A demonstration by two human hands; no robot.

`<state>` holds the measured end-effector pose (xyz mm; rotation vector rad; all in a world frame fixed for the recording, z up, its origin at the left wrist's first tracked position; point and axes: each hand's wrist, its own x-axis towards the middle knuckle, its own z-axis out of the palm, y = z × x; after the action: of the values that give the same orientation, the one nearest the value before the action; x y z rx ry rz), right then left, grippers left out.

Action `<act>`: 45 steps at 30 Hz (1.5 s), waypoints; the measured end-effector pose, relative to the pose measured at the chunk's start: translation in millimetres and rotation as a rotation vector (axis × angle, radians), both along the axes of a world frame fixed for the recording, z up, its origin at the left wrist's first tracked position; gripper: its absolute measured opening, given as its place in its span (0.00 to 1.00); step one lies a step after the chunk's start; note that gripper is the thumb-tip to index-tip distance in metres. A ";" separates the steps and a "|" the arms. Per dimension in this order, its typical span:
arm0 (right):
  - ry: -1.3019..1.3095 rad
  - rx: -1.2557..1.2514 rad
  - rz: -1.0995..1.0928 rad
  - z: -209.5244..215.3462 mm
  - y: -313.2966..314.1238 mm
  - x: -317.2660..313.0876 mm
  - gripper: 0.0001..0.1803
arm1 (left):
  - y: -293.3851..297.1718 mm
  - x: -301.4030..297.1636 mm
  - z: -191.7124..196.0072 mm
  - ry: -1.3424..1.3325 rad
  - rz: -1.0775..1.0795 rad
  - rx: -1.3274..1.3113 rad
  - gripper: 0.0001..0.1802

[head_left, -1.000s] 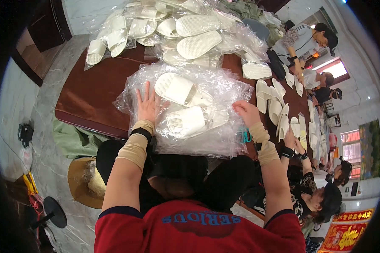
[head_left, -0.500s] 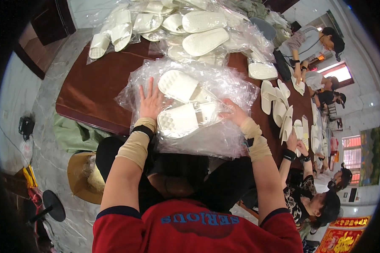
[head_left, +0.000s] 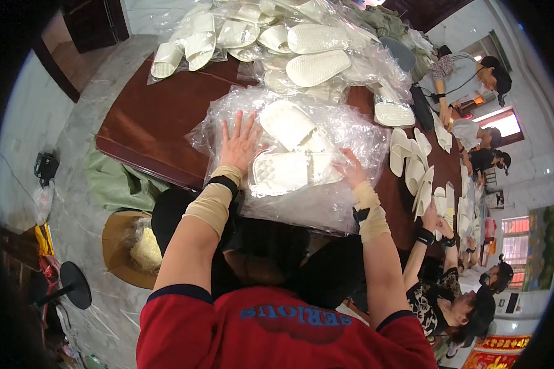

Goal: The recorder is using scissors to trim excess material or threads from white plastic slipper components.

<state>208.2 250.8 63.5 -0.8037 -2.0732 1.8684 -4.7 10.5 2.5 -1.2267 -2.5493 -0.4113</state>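
Note:
A pair of off-white slippers, an upper one [head_left: 287, 125] and a lower one [head_left: 279, 174], lies side by side on the table before me. Clear plastic bags [head_left: 289, 212] spread around and beneath them; glare hides whether the pair is inside one. My left hand [head_left: 240, 147] is flat on the plastic, left of the slippers, fingers spread. My right hand [head_left: 351, 170] touches the right end of the lower slipper and the plastic there, its thumb and index finger apart. Tan wraps and dark bands cover both wrists.
Bagged slippers [head_left: 317, 40] are heaped at the table's [head_left: 160, 117] far side. Several unbagged slippers [head_left: 412, 161] lie to the right, beside a co-worker's hands [head_left: 436, 218]. An open cardboard box [head_left: 114, 252] and a green cloth [head_left: 114, 184] are at my lower left.
The whole view has shifted, so the table and slippers appear farther right. My right hand has moved slightly left against the slippers; my left hand stays spread on the plastic.

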 end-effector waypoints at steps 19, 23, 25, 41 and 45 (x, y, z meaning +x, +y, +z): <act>-0.180 0.522 -0.087 9.1 -1.3 5.3 0.23 | -18.8 12.2 -5.6 -0.150 0.061 0.067 0.30; -0.159 0.772 -0.199 31.6 92.8 96.2 0.26 | -12.9 14.4 2.3 -0.104 0.052 0.098 0.29; -0.430 0.963 -0.370 47.5 122.7 136.0 0.26 | -15.6 14.6 -0.7 -0.103 0.055 0.093 0.28; 0.364 0.222 -0.222 110.6 -31.0 52.2 0.22 | -14.1 17.2 -1.3 -0.107 0.072 0.074 0.29; -0.255 0.838 -0.202 -1.2 4.4 41.2 0.24 | -11.1 17.4 -1.9 -0.126 0.042 0.121 0.29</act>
<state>249.4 255.2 62.3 -0.9757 -2.4827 0.6816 12.7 -0.6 0.6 -1.1350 -2.6061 -0.6424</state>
